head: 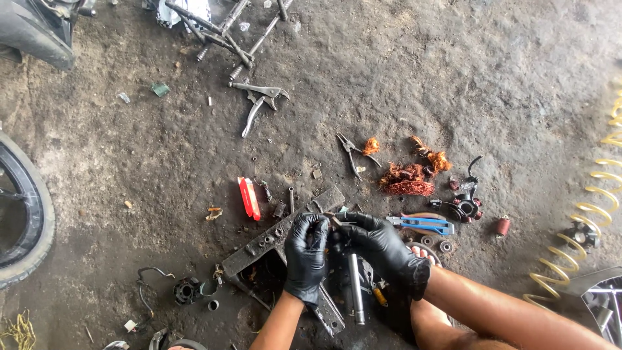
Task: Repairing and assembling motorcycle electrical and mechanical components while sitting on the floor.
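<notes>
Both black-gloved hands meet over a grey metal bar [285, 240] on the ground: left hand [306, 256] and right hand [379, 246] pinch a small metal part [334, 221] between closed fingertips. Blue utility knife [424, 225] just beside; copper wire [406, 180] near.

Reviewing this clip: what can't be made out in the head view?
- Small part between the left hand and right hand: hidden by the gloved fingers, too small to identify.
- Tyre: cut off by the left edge.
- Yellow coiled hose: runs off the right edge.
- Metal bar: its middle is covered by the hands.
</notes>
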